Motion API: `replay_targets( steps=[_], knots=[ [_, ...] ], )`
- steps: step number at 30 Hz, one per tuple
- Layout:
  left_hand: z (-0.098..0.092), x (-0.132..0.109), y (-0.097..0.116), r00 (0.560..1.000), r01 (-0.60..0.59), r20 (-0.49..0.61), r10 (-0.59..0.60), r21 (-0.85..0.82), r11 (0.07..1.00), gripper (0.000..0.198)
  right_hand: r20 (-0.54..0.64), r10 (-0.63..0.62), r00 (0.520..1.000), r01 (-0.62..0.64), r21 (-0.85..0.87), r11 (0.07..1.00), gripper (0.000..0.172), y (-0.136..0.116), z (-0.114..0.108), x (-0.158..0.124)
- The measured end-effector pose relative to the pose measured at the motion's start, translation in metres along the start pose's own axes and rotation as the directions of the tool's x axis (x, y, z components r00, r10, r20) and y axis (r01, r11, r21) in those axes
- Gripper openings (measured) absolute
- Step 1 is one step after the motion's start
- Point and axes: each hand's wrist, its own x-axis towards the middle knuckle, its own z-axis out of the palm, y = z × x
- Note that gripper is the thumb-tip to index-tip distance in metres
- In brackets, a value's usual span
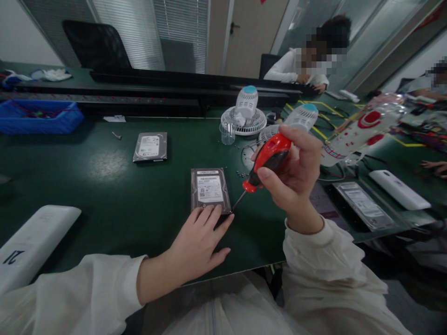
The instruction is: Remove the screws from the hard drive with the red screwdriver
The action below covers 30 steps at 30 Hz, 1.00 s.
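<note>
A hard drive (pixel 209 188) with a white label lies flat on the green table in front of me. My left hand (pixel 200 237) rests on its near edge, fingers stretched out and spread. In my right hand (pixel 296 167) is a screwdriver (pixel 270 156) with a red and black handle, gripped between thumb and fingers. Its shaft slants down to the left, and the tip meets the drive's near right corner, close to my left index finger. Whether a screw sits under the tip is too small to tell. Several tiny screws (pixel 241 175) lie right of the drive.
Another hard drive (pixel 151 146) lies farther left, and one more (pixel 363 204) at right. Around them are a blue bin (pixel 38 116), a clear cup (pixel 227 134), white fans (pixel 246 104), a bottle (pixel 363 125) and a white case (pixel 38 242). A person (pixel 296 65) sits across the table.
</note>
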Motion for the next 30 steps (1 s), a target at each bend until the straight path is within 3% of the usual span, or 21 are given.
replay_targets(
  steps=[10,15,21,25,27,30],
  knots=[
    [0.0,0.001,0.0,1.0,0.006,0.0,-0.006,-0.001,1.0,0.066,0.043,0.014,0.999,-0.015,0.039,0.999,0.068,-0.003,-0.002,0.004],
    [0.0,0.0,0.0,1.0,0.011,0.003,-0.011,-0.003,1.0,0.066,0.134,0.076,0.988,-0.087,0.077,0.993,0.048,-0.009,-0.007,0.011],
    [0.0,-0.001,0.0,1.0,0.009,-0.015,-0.009,0.005,1.0,0.067,0.073,-0.127,0.989,0.133,-0.083,0.988,0.057,-0.007,-0.01,0.023],
    [-0.001,0.0,0.0,1.0,0.007,-0.007,-0.007,0.001,1.0,0.066,0.119,-0.031,0.992,0.032,-0.005,0.999,0.041,-0.014,-0.009,0.024],
    [-0.002,0.0,0.0,1.0,0.005,0.004,-0.005,-0.002,1.0,0.066,0.106,0.004,0.994,-0.005,0.004,1.0,0.041,-0.015,-0.009,0.024],
    [-0.002,0.0,0.0,1.0,0.006,0.009,-0.006,-0.003,1.0,0.067,0.065,-0.098,0.993,0.105,-0.118,0.988,0.045,-0.012,-0.01,0.026]
  ],
)
